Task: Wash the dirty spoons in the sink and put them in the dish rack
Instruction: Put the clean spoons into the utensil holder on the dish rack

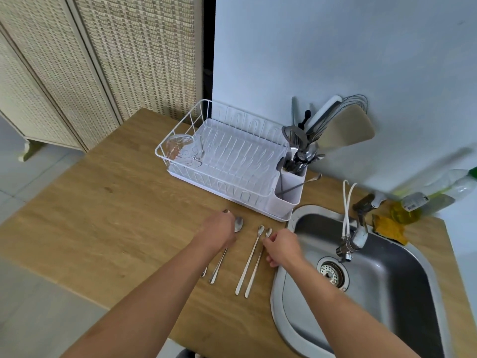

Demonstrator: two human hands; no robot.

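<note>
L hand [218, 229] curled over spoons [238, 224]; R hand [281, 248] pinching slim spoon [258, 264]. Dish rack [206, 174] behind, sink [361, 280] right.

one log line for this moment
stage: pickup | left hand: over two steel spoons on wooden counter | right hand: on two long thin spoons | steel sink: empty

This is a kitchen in a home. A shiny metal sink [361, 275] with a tap [357, 235] sits in a wooden counter [103, 208]. A white dish rack [224, 161] holds cooking tools, and dish soap [423, 200] stands by the wall.
</note>
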